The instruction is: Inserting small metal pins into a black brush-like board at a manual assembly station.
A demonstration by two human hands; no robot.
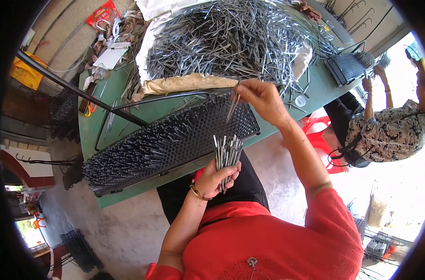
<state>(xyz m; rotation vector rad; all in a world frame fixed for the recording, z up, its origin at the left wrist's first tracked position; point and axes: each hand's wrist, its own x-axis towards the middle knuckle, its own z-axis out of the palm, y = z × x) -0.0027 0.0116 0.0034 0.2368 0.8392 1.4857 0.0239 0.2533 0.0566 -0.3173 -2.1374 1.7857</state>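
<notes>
Pin pile (231, 42) behind crowded rack (170, 140)

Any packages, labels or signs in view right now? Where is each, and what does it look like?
Red packet: far left corner of the green table, flat pouch, red with white and yellow print.
Yellow bag: left of the table, crumpled, yellow with red marks.
White paper sheet: near the packet, flat, roughly rectangular.
No screens visible.

A green table (317, 88) carries a perforated black panel (175, 140) and metal pins (231, 39).
</notes>
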